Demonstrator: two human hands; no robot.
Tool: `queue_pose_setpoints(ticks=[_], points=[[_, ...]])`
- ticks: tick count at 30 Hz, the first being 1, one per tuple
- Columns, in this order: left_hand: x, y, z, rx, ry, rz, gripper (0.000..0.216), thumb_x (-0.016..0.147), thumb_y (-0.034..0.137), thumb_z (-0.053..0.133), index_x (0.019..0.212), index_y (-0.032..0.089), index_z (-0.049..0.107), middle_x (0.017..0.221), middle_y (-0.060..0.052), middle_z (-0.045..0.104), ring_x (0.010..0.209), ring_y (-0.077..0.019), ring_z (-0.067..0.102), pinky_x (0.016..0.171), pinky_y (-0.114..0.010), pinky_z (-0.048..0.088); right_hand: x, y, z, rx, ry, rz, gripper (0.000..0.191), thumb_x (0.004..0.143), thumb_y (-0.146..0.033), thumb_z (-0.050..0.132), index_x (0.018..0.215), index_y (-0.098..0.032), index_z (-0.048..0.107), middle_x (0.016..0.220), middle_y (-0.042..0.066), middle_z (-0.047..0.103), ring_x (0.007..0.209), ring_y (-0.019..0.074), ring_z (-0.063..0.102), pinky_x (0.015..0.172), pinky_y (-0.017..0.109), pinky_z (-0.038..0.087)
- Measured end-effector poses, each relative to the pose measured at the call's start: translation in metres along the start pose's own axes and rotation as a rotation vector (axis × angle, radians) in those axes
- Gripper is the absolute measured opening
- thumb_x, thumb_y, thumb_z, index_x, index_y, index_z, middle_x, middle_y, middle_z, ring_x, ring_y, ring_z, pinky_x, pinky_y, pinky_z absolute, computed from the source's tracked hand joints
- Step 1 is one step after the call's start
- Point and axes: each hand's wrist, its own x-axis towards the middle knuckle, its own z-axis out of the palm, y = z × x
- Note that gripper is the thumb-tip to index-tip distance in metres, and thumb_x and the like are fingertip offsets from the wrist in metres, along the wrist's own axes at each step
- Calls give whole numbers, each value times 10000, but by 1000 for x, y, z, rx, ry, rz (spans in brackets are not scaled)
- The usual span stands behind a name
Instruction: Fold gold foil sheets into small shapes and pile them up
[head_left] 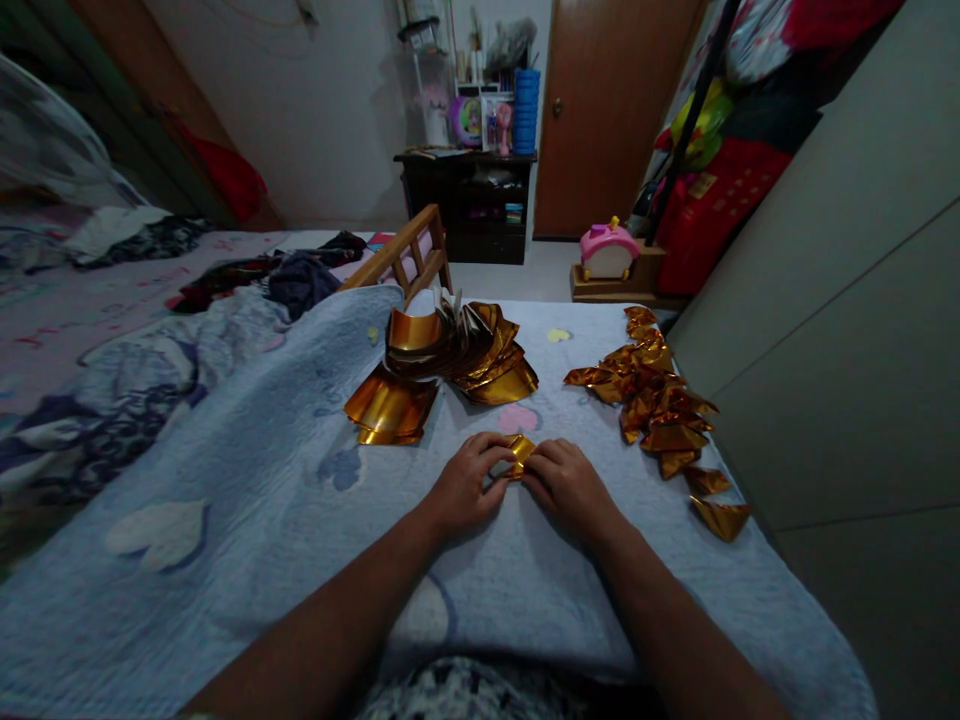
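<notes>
Between my two hands is a small piece of shiny gold foil paper (519, 452), partly hidden by my fingers. My left hand (474, 482) grips its left side, thumb below and fingers above. On the right side, my right hand (566, 485) has its fingers closed on the same piece. Beyond my hands, a fanned stack of gold foil sheets (499, 365) lies on the blue blanket. A few flat sheets (394, 405) lie at its left. To the right is a pile of folded gold foil pieces (660, 400).
The blue heart-patterned blanket (300, 560) covers the surface under my hands. A wooden rail (397, 260) stands at its far left edge, beside a bed with rumpled clothes (300, 280). A pale cabinet (847, 330) borders the right side. Further back are a pink toy (609, 250) and a dark shelf (469, 205).
</notes>
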Motion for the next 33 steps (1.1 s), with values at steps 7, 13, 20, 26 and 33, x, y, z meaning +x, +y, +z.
queue_pose_setpoints(ticks=[7, 13, 20, 26, 33], points=[[1, -5, -1, -28, 27, -42, 487, 743, 27, 536, 1197, 204, 544, 1171, -88, 652, 1104, -223, 621, 992, -398, 523, 0, 0, -1, -26, 22, -11, 154, 959, -133, 541, 953, -177, 689, 942, 82, 661, 886, 213, 540, 825, 335, 424], [4, -8, 0, 73, 72, 15, 222, 830, 50, 512, 926, 209, 635, 999, -62, 705, 990, -213, 639, 915, -392, 523, 0, -2, -1, 2, 8, 16, 188, 878, -61, 522, 957, -170, 653, 948, 83, 626, 894, 218, 517, 822, 342, 415], [4, -10, -1, 151, 51, 87, 144, 916, 121, 528, 890, 201, 644, 918, -51, 711, 902, -204, 628, 835, -355, 509, -2, -3, 1, 60, 10, 42, 169, 853, -79, 529, 941, -172, 639, 942, 77, 603, 901, 216, 518, 827, 337, 418], [5, -9, -3, 160, 46, 81, 128, 932, 145, 551, 948, 201, 665, 945, -55, 705, 930, -212, 607, 857, -358, 492, -3, 3, 3, 119, 7, 63, 154, 891, -97, 524, 919, -173, 655, 888, 61, 593, 868, 203, 531, 799, 321, 423], [7, -14, -4, 199, 8, 19, 109, 935, 224, 602, 948, 196, 706, 918, -61, 673, 918, -228, 559, 838, -369, 462, -1, 6, 4, 182, 23, 113, 161, 941, -134, 518, 845, -170, 642, 844, 53, 591, 839, 190, 531, 776, 309, 415]])
